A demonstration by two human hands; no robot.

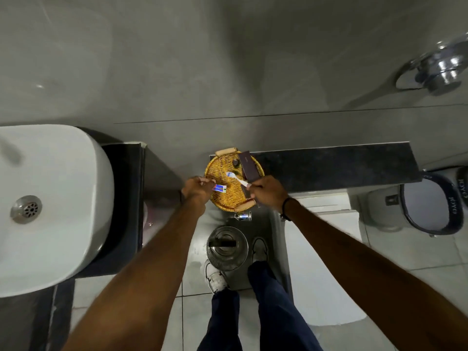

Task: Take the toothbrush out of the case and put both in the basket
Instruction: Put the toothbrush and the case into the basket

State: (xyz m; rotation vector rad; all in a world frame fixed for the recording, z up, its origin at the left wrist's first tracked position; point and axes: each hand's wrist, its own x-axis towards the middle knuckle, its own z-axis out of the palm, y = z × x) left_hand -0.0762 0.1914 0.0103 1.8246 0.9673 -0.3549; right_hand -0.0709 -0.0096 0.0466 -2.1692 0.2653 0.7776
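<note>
A round yellow woven basket [229, 198] sits on the left end of a dark ledge. My right hand [266, 191] holds a white toothbrush [236, 179] by its handle, with the bristle end lying over the middle of the basket. My left hand [196, 190] pinches a small blue and white packet [219, 188] at the basket's left side. A dark brown oblong case [249, 165] lies along the right side of the basket. Beside the case, a small dark round item [236, 162] rests inside the basket.
The dark stone ledge [329, 165] runs to the right. A white sink [50, 198] is on the left. On the floor below stand a metal bin [226, 247] and my feet. A toilet [430, 206] is at the right, with a chrome fitting [440, 69] on the wall.
</note>
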